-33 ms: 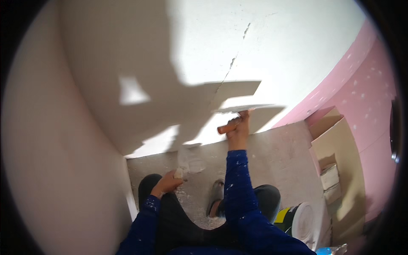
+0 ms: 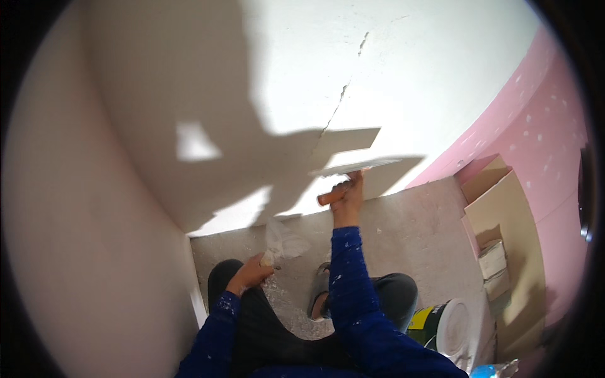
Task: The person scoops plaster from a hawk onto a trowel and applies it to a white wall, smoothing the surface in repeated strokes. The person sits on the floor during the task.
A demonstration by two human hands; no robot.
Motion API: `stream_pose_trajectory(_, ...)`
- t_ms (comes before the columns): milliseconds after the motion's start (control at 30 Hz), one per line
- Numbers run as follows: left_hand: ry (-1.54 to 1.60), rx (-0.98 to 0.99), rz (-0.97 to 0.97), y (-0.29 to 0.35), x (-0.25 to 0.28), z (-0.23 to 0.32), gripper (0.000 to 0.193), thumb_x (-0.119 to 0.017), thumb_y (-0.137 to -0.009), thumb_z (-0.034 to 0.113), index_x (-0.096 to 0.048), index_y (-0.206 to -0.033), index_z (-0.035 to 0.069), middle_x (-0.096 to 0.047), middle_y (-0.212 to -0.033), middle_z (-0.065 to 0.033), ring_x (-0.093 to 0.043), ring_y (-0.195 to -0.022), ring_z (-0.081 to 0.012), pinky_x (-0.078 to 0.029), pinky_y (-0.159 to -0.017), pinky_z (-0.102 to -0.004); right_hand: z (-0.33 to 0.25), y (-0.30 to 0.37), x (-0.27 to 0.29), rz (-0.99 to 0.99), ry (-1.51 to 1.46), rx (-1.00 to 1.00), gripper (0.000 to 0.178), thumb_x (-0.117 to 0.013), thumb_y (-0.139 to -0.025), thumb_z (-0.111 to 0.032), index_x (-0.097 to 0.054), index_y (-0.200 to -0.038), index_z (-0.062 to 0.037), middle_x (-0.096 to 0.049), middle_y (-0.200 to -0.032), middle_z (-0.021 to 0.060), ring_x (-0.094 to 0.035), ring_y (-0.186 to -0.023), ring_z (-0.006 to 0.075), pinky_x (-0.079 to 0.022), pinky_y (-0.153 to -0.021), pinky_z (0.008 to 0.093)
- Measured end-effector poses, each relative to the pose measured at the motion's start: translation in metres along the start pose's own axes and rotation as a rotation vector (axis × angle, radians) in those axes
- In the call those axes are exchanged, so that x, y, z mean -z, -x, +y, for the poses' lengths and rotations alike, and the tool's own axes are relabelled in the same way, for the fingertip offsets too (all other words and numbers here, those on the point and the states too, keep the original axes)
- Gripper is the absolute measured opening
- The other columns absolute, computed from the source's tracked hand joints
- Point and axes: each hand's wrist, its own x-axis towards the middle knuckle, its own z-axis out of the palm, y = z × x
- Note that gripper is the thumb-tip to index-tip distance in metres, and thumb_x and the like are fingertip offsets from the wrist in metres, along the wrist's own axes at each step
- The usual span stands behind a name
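My right hand grips a plastering trowel by its orange-brown handle. The trowel's long thin blade lies along the lower part of a white wall, seen nearly edge-on; whether its whole length touches cannot be told. A jagged crack runs down the wall above the blade. Low by my left knee, my left hand is closed around the pale handle of what looks like a putty knife. Its whitish, blurred blade end points toward the wall. White specks dot both blue sleeves.
A bucket with a yellow-and-dark label stands right of my right knee. Cardboard leans against a pink, white-spotted wall, with a pale package before it. Another wall closes in on the left. White spatter marks the grey floor.
My right hand and the trowel have shifted slightly left and down along the wall. The trowel's shadow has moved with it. My left hand keeps its hold, nearly still.
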Motion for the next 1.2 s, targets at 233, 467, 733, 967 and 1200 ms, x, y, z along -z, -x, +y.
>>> stream_pose_trajectory(233, -0.102, 0.004, -0.054, -0.006, -0.007, -0.018, 0.049, -0.068, -0.082, 0.02, -0.058, -0.125, 0.001, -0.064, -0.082, -0.0059, -0.06, -0.061, -0.0151, -0.052, -0.052, -0.0304, 0.061, -0.038, 0.041, 0.095, -0.015, -0.067, 0.038, -0.056, -0.101, -0.042, -0.06, -0.098, -0.0049, -0.056, -0.074, 0.0032, -0.042, -0.056, 0.0091, -0.04, -0.048, 0.0258)
stream_pose_trajectory(467, 0.045, 0.019, -0.017, -0.017, 0.003, -0.028, 0.048, -0.066, -0.081, 0.017, -0.059, -0.125, 0.0, -0.063, -0.083, -0.0039, -0.059, -0.065, -0.0128, -0.051, -0.051, -0.0312, 0.024, -0.036, -0.009, 0.069, 0.01, 0.025, 0.032, -0.06, -0.1, -0.037, -0.06, -0.096, -0.0049, -0.045, -0.063, 0.001, -0.044, -0.048, 0.0134, -0.042, -0.045, 0.0295)
stream_pose_trajectory(733, 0.187, 0.036, 0.065, -0.02, 0.014, -0.032, 0.038, -0.064, -0.082, 0.018, -0.059, -0.116, 0.001, -0.059, -0.08, -0.0033, -0.057, -0.063, -0.0133, -0.05, -0.048, -0.03, -0.131, -0.03, -0.151, -0.123, 0.044, 0.264, 0.024, -0.063, -0.099, -0.027, -0.062, -0.098, -0.0028, -0.051, -0.069, 0.0035, -0.047, -0.055, 0.0148, -0.045, -0.049, 0.0305)
stream_pose_trajectory(967, 0.336, 0.018, 0.077, -0.015, 0.012, -0.03, 0.037, -0.062, -0.082, 0.018, -0.057, -0.117, 0.005, -0.056, -0.078, -0.0011, -0.053, -0.057, -0.0113, -0.048, -0.045, -0.0271, -0.136, 0.003, -0.105, -0.444, -0.039, 0.297, 0.027, -0.057, -0.103, -0.032, -0.055, -0.115, -0.0071, -0.048, -0.08, 0.001, -0.049, -0.07, 0.0114, -0.05, -0.068, 0.0324)
stream_pose_trajectory(1200, 0.34, 0.065, 0.012, -0.012, 0.008, -0.02, 0.037, -0.063, -0.083, 0.017, -0.055, -0.117, 0.004, -0.056, -0.071, -0.0027, -0.052, -0.05, -0.0125, -0.045, -0.042, -0.0275, 0.031, -0.024, 0.041, 0.094, -0.134, -0.119, 0.042, -0.06, -0.098, -0.046, -0.059, -0.118, -0.0095, -0.052, -0.074, -0.0009, -0.043, -0.052, 0.0101, -0.04, -0.046, 0.0266)
